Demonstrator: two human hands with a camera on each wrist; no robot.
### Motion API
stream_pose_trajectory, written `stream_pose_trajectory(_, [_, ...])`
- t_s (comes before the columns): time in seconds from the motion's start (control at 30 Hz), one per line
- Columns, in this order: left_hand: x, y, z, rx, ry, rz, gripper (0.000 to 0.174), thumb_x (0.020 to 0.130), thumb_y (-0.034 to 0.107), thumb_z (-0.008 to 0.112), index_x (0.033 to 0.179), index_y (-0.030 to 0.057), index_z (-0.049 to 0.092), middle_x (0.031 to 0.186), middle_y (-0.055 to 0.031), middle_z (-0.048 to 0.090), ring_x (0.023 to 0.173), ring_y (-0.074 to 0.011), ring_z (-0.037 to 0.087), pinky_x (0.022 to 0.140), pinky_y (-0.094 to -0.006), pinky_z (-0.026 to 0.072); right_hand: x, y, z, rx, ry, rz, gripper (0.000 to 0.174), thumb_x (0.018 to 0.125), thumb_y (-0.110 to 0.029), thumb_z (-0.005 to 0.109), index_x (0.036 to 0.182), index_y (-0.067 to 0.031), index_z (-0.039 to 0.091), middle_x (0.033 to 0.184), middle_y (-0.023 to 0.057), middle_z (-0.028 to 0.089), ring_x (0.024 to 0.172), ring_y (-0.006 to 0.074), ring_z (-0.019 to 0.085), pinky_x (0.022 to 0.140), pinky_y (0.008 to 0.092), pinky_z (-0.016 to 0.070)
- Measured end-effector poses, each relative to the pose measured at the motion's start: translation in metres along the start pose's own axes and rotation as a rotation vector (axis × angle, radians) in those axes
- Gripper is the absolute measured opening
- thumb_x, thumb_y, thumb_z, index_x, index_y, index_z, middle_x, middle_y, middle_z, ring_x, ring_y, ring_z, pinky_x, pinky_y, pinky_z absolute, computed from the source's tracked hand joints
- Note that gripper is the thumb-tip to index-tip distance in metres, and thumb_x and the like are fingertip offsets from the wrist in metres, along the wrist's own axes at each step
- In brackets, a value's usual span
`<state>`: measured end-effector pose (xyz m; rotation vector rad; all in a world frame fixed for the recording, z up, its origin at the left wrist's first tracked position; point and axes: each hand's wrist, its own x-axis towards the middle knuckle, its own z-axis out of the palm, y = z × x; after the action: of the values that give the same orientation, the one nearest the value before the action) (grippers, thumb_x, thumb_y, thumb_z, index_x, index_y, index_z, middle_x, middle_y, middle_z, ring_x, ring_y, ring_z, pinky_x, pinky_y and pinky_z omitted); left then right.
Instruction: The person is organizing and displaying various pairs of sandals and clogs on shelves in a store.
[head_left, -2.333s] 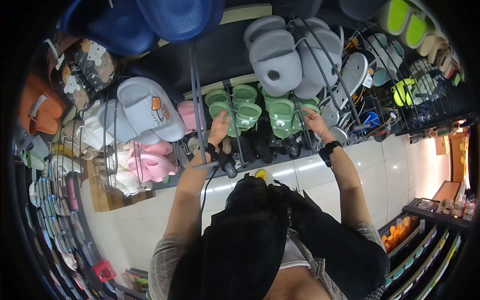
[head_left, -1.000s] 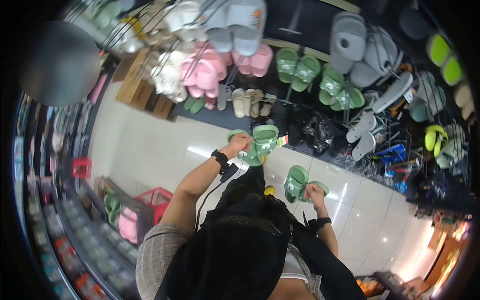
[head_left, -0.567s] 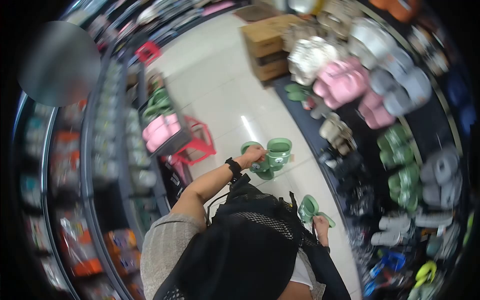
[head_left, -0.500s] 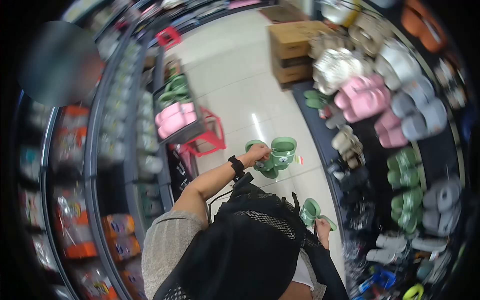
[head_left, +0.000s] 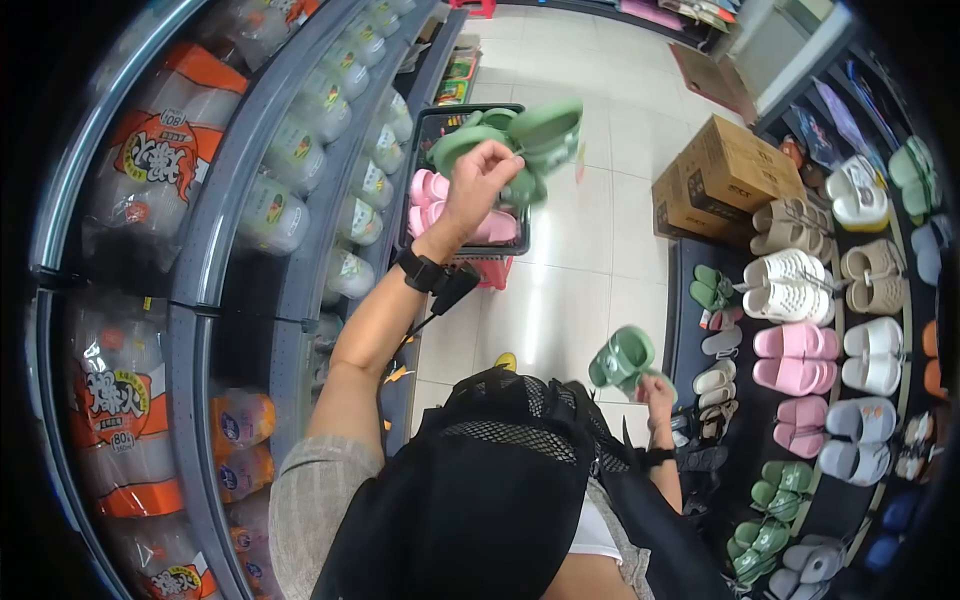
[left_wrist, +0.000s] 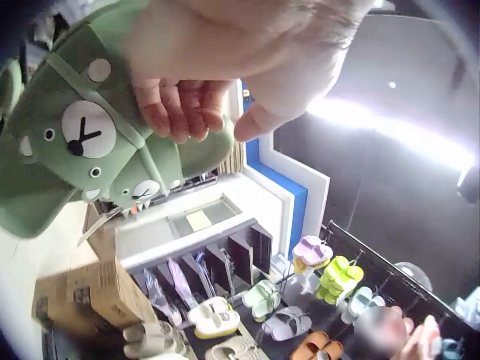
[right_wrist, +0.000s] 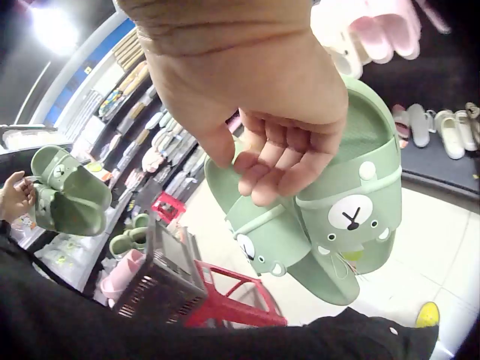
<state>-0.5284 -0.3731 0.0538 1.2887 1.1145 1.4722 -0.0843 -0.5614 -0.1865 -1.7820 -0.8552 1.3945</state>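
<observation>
My left hand point(head_left: 488, 165) is raised, and its fingers point(left_wrist: 180, 112) curl round a pair of green bear-face slippers point(head_left: 520, 135), also close up in the left wrist view point(left_wrist: 67, 150). That pair hangs just above a black wire basket point(head_left: 432, 120) holding pink slippers point(head_left: 432, 195) and more green ones. My right hand point(head_left: 655, 388) is low by my side. It grips a second pair of green bear slippers point(head_left: 620, 360), with the fingers point(right_wrist: 277, 169) hooked over their inner edge point(right_wrist: 337, 217).
Shelves of bottles and orange-labelled packs point(head_left: 270, 200) run along the left. The basket sits on a red frame point(right_wrist: 240, 296). Cardboard boxes point(head_left: 735, 165) stand on the tiled floor point(head_left: 580, 290). A wall rack of slippers point(head_left: 800, 345) fills the right side.
The view has swung away from the slipper rack to the shelves and basket. My left hand has lifted its green pair up over the basket. My right hand stays low with its pair.
</observation>
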Motion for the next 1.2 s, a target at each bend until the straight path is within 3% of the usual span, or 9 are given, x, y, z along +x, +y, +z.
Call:
stream_pose_trajectory(0.13, [0.012, -0.015, -0.049, 0.453, 0.112, 0.314, 0.015, 0.080, 0.014, 0.063, 0.078, 0.0016, 0.056, 0.067, -0.0044, 0.054, 0.060, -0.0105, 0.050, 0.059, -0.0246, 0.0409, 0.069, -0.110, 0.056, -0.014, -0.098, -0.122, 0.026, 0.091, -0.024, 0.059, 0.072, -0.0071, 0.057, 0.062, 0.0020, 0.058, 0.052, 0.0093, 0.053, 0.048, 0.0222, 0.0410])
stream_pose_trajectory(0.27, [0.005, -0.116, -0.106, 0.942, -0.219, -0.113, 0.030, 0.076, 0.022, 0.064, 0.096, 0.0028, 0.055, 0.078, -0.0117, 0.061, 0.073, -0.0251, 0.060, 0.068, -0.0354, 0.0467, 0.124, -0.229, 0.123, 0.064, -0.139, -0.218, 0.025, 0.092, -0.028, 0.058, 0.077, -0.0077, 0.056, 0.063, 0.0023, 0.059, 0.052, 0.0085, 0.052, 0.048, 0.0212, 0.0399])
stream_pose_trajectory(0.4, [-0.025, -0.183, -0.135, 1.131, -0.551, -0.205, 0.044, 0.076, 0.024, 0.065, 0.113, 0.0051, 0.050, 0.101, -0.0205, 0.062, 0.100, -0.0382, 0.059, 0.084, -0.0441, 0.0466, 0.176, -0.329, 0.193, 0.273, -0.237, -0.452, 0.024, 0.094, -0.026, 0.057, 0.083, -0.0051, 0.057, 0.073, 0.0026, 0.062, 0.058, 0.0071, 0.053, 0.053, 0.0186, 0.0407])
stream_pose_trajectory(0.6, [-0.024, -0.201, -0.124, 0.923, -0.230, -0.308, 0.049, 0.077, 0.022, 0.066, 0.120, 0.0047, 0.050, 0.108, -0.0207, 0.059, 0.102, -0.0365, 0.057, 0.085, -0.0427, 0.0460, 0.184, -0.448, 0.306, 0.331, -0.351, -0.891, 0.021, 0.095, -0.020, 0.055, 0.101, -0.0011, 0.061, 0.086, 0.0044, 0.065, 0.064, 0.0060, 0.054, 0.056, 0.0185, 0.0421])
stream_pose_trajectory(0.8, [-0.032, -0.144, -0.107, 0.918, -0.189, -0.121, 0.043, 0.081, 0.015, 0.063, 0.121, 0.0063, 0.054, 0.117, -0.0158, 0.059, 0.100, -0.0299, 0.060, 0.089, -0.0394, 0.0463, 0.232, -0.413, 0.423, -0.080, -0.509, -0.972, 0.018, 0.092, -0.019, 0.056, 0.095, -0.0030, 0.063, 0.082, 0.0050, 0.065, 0.065, 0.0124, 0.060, 0.059, 0.0253, 0.0465])
stream_pose_trajectory(0.87, [-0.021, -0.123, -0.109, 0.712, -0.172, -0.314, 0.030, 0.082, 0.012, 0.062, 0.111, 0.0045, 0.060, 0.107, -0.0136, 0.063, 0.086, -0.0257, 0.065, 0.080, -0.0346, 0.0508, 0.248, -0.372, 0.459, -0.300, -0.533, -1.108, 0.020, 0.086, -0.022, 0.060, 0.098, -0.0054, 0.063, 0.079, 0.0113, 0.065, 0.070, 0.0224, 0.063, 0.065, 0.0332, 0.0494])
stream_pose_trajectory(0.9, [-0.016, -0.124, -0.114, 0.713, -0.064, -0.176, 0.020, 0.084, 0.012, 0.061, 0.102, 0.0026, 0.064, 0.096, -0.0126, 0.065, 0.073, -0.0221, 0.066, 0.066, -0.0302, 0.0515, 0.261, -0.342, 0.471, -0.477, -0.619, -1.036, 0.024, 0.084, -0.024, 0.061, 0.101, -0.0065, 0.062, 0.079, 0.0141, 0.065, 0.074, 0.0276, 0.064, 0.067, 0.0367, 0.0494])
stream_pose_trajectory(1.0, [0.010, -0.124, -0.138, 0.731, 0.081, -0.239, 0.017, 0.085, 0.011, 0.060, 0.098, 0.0016, 0.064, 0.091, -0.0128, 0.065, 0.069, -0.0210, 0.064, 0.058, -0.0295, 0.0490, 0.243, -0.313, 0.480, -0.744, -0.708, -0.863, 0.033, 0.080, -0.027, 0.063, 0.108, -0.0084, 0.059, 0.080, 0.0175, 0.065, 0.079, 0.0344, 0.064, 0.072, 0.0421, 0.0492])
stream_pose_trajectory(1.2, [0.081, -0.126, -0.160, 0.702, 0.157, -0.024, 0.016, 0.083, 0.009, 0.059, 0.097, 0.0022, 0.062, 0.096, -0.0133, 0.062, 0.086, -0.0270, 0.061, 0.073, -0.0338, 0.0484, 0.224, -0.316, 0.499, -0.926, -0.712, -0.785, 0.045, 0.080, -0.025, 0.062, 0.121, -0.0090, 0.051, 0.082, 0.0186, 0.066, 0.083, 0.0370, 0.063, 0.076, 0.0459, 0.0485])
